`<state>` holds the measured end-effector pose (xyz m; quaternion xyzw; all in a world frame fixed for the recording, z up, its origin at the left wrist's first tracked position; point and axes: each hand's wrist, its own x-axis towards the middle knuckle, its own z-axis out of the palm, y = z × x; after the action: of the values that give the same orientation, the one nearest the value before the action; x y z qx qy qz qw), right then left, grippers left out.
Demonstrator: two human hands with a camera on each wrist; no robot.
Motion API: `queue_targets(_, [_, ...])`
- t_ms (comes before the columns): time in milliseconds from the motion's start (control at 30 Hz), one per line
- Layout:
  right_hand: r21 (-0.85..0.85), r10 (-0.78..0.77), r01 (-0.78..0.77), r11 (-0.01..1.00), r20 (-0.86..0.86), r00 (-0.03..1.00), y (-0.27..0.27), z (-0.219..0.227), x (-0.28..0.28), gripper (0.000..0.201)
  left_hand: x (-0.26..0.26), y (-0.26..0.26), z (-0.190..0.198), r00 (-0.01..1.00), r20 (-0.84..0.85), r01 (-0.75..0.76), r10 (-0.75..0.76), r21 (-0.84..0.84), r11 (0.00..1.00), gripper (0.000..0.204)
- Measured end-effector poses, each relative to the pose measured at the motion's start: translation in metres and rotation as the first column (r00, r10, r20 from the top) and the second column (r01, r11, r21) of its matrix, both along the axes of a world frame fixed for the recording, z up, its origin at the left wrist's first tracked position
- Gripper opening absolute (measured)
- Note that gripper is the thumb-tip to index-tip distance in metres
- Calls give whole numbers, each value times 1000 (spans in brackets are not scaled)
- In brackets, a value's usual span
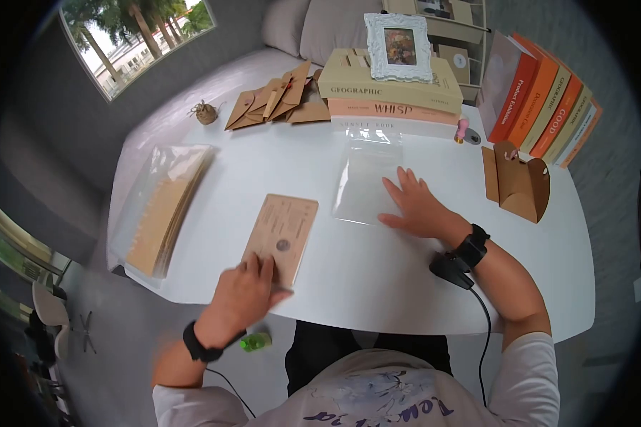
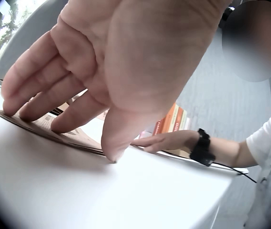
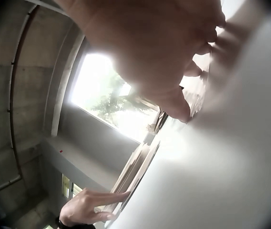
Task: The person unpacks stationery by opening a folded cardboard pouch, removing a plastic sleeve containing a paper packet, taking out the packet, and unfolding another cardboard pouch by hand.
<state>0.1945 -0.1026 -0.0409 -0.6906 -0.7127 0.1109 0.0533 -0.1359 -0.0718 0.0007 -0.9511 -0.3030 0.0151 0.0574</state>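
The kraft card [image 1: 281,235] lies near the table's [image 1: 377,285] front edge, its long axis running away from that edge; it is pressed flat at its near end by the straight fingers of the left hand [image 1: 243,293]. The clear sleeve [image 1: 367,181] lies toward the table's middle, just right of the card. Its near right corner is held down by the flat, spread right hand [image 1: 414,206], which is the nearer hand to it.

My left hand [image 1: 246,288] presses its fingertips on the near end of a flat kraft card [image 1: 281,235], printed with text and a dark round seal, lying lengthwise on the white table [image 1: 377,285]. My right hand [image 1: 417,206] rests flat on the near right corner of a clear plastic sleeve [image 1: 363,181] just beside it.
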Motion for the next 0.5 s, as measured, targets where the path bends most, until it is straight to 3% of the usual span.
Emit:
queue_targets(133, [70,34,-30,997,-54,998,18,-14,-20,76,-17,-37,1,999,48,-15,17,-36,999,65])
queue_targets(200, [67,28,-24,997,-58,998,31,-16,-30,74,-24,-47,-7,996,73,34,-41,99,995,70])
queue_targets(367, [61,51,-45,997,-102,993,67,-16,-51,71,-16,-57,-21,995,99,15,-28,125,992,67])
queue_targets(467, [10,62,-61,998,-228,972,74,-1,-63,69,-2,-58,-24,971,169,138,-168,176,975,64])
queue_targets(500, [-21,45,-59,998,-406,913,69,8,-62,67,3,-57,-22,968,169,155,-185,176,972,64])
